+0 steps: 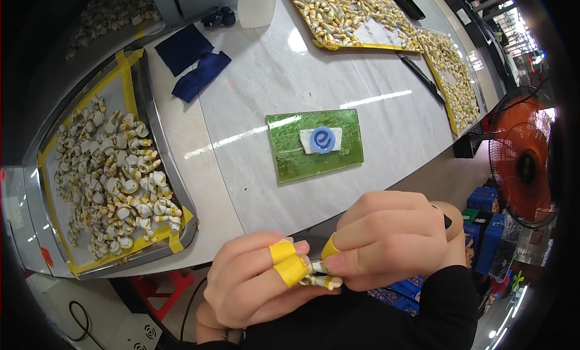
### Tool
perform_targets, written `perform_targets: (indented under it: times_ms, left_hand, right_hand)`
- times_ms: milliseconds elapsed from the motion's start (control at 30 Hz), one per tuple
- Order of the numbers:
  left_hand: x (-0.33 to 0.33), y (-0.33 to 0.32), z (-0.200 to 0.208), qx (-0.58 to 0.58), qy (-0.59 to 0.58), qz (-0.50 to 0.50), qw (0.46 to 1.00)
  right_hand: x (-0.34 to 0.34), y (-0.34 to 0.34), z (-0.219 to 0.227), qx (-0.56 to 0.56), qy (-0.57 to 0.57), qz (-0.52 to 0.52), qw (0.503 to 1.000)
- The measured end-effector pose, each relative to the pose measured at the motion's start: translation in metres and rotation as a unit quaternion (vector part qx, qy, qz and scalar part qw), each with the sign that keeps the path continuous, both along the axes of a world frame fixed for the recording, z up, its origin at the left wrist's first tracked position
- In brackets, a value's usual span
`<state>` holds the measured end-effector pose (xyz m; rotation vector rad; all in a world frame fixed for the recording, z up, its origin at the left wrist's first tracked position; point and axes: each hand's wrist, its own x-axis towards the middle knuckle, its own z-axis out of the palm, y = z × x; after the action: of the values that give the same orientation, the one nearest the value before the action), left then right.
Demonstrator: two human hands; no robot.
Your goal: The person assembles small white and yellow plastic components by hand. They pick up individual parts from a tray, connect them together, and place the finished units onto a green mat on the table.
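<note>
Your left hand (244,283) is curled with its fingertips closed on a small white-and-yellow piece (326,281), and your right hand (396,244) pinches it from the other side between thumb and bent fingers. The piece sits between your two hands, at the table's near edge; how much of it your fingers hide, you cannot tell from here. Yellow tape (291,270) wraps two of your left fingers, and more shows on your right hand.

Just past your knuckles, the grey marbled tabletop (260,199) has its near edge slanting up and away to your right. Beyond it lies a green block (287,162), well inside that edge, bearing a white patch with a blue disc (322,139) on top. Bare tabletop surrounds the block, giving you room on every side.

To your left, a metal-rimmed tray (192,229) of similar pieces reaches the table's near edge. At the far side are dark blue cloths (184,48), a translucent white container (256,6) and a yellow-edged tray (356,46) of smaller pieces. Off the right edge stands an orange fan (524,165).
</note>
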<state>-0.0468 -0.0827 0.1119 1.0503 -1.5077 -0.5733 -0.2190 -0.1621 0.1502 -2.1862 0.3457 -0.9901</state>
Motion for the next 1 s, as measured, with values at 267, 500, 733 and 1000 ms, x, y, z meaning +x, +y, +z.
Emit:
perform_targets:
  times_ms: [267, 500, 733, 1000]
  left_hand:
    - [-0.003, -0.002, -0.005, 0.184, 0.397, -0.126, 0.890]
    - [0.004, -0.002, -0.017, 0.246, 0.398, -0.244, 0.849]
    - [0.013, -0.006, -0.008, 0.286, 0.306, -0.285, 0.862]
    - [0.106, -0.002, 0.076, 0.144, -0.333, 0.114, 0.925]
  right_hand:
    - [0.001, -0.006, 0.005, 0.123, 0.023, 0.005, 0.992]
    - [-0.002, -0.011, 0.007, 0.194, 0.086, 0.061, 0.975]
    - [0.000, -0.010, 0.010, 0.178, 0.137, 0.116, 0.967]
    - [-0.027, -0.004, 0.020, 0.088, 0.135, 0.001, 0.987]
